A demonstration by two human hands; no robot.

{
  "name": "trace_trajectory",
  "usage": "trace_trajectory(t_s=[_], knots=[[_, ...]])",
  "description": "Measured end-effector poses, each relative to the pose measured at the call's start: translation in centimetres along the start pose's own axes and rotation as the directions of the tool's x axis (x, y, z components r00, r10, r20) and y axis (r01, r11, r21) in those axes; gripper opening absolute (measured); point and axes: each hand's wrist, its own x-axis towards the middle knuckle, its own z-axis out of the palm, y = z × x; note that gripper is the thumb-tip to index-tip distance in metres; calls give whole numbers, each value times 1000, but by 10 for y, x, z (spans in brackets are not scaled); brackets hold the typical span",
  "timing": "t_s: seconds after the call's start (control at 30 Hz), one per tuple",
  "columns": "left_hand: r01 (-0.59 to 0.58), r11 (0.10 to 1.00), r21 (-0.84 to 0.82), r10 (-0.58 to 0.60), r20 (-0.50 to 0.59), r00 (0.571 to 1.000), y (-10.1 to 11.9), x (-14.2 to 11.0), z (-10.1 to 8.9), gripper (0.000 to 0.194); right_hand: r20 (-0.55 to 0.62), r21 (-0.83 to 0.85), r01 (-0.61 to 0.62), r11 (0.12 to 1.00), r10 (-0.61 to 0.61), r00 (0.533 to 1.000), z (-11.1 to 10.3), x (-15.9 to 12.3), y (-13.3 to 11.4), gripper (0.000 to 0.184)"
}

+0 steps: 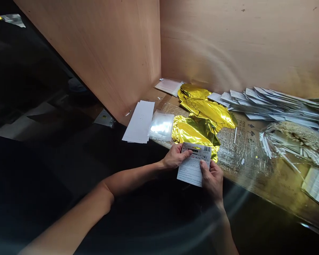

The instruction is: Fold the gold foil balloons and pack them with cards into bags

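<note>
Between both hands I hold a printed packaging card (pixel 191 169), its text side with a barcode turned toward me and a hang hole near the top edge. My left hand (pixel 174 156) pinches its upper left side, thumb across the front. On the lower right, my right hand (pixel 212 177) grips the edge with the thumb on the printed face. The card is tilted, above the table's front edge. Just behind it lie shiny gold foil balloons (pixel 196 129), flat and overlapping. What is on the card's far side is hidden.
Clear plastic sleeves (pixel 161 125) and white card sheets (pixel 139 122) lie to the left. A long stack of packaged cards (pixel 276 106) leans along the back right. A clear bag of white sticks (pixel 303 143) sits at right. Wooden partitions (pixel 241 42) enclose the back and left.
</note>
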Motion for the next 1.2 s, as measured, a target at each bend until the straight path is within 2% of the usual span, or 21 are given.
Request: trace_trajectory(t_s=[0.13, 0.27, 0.33, 0.4, 0.5, 0.57, 0.67, 0.8, 0.87, 0.93, 1.0, 1.03, 1.07, 1.1, 1.17, 1.2], knots=[[62, 998, 11, -62, 12, 998, -3, 3, 7, 62, -44, 39, 36, 999, -34, 998, -7, 2, -8, 41], [129, 990, -62, -133, -63, 989, 4, 19, 15, 62, 32, -30, 33, 999, -32, 999, -17, 3, -7, 39], [131, 986, -100, -138, -65, 988, 9, 29, 21, 59, -35, 36, 65, 997, -64, 997, -22, 0, -1, 40], [97, 987, -129, -105, -56, 993, 12, 39, 28, 53, -119, 177, 96, 979, -75, 990, -26, -7, 10, 45], [78, 984, -162, -90, -62, 994, 9, 48, 38, 48, -131, 264, 43, 964, -8, 991, -29, -25, 28, 46], [112, 981, -158, -123, -62, 990, -1, 49, 45, 49, -141, 237, -7, 971, 42, 989, -29, -35, 37, 44], [184, 973, -137, -190, -25, 982, -28, 40, 59, 55, -236, 267, -13, 964, 79, 969, -31, -41, 42, 45], [256, 966, -44, -251, 94, 963, -64, 23, 72, 61, -361, 374, 39, 927, 107, 927, -43, -39, 45, 51], [262, 960, 93, -276, 189, 942, -71, 21, 73, 60, -369, 400, 34, 916, 127, 921, -53, -39, 48, 52], [182, 925, 334, -273, 248, 929, -68, 28, 71, 57, -390, 398, 15, 917, 155, 908, -65, -39, 53, 51], [-41, 809, 586, -154, 279, 948, -59, 42, 69, 51, -437, 402, 23, 915, 170, 883, -77, -37, 56, 54], [-186, 721, 667, -67, 334, 940, -54, 51, 69, 50, -459, 407, 39, 913, 168, 872, -83, -35, 57, 56], [-333, 632, 700, -1, 430, 903, -50, 61, 69, 50, -475, 411, 60, 910, 158, 866, -89, -32, 59, 57], [-464, 561, 686, 16, 551, 834, -48, 71, 71, 51, -492, 411, 85, 908, 142, 859, -94, -29, 60, 58], [-635, 498, 590, -73, 759, 647, -48, 88, 75, 53, -531, 390, 120, 913, 117, 839, -101, -23, 63, 57], [-675, 490, 552, -129, 811, 570, -49, 93, 77, 54, -529, 383, 115, 917, 116, 840, -104, -22, 65, 54]])
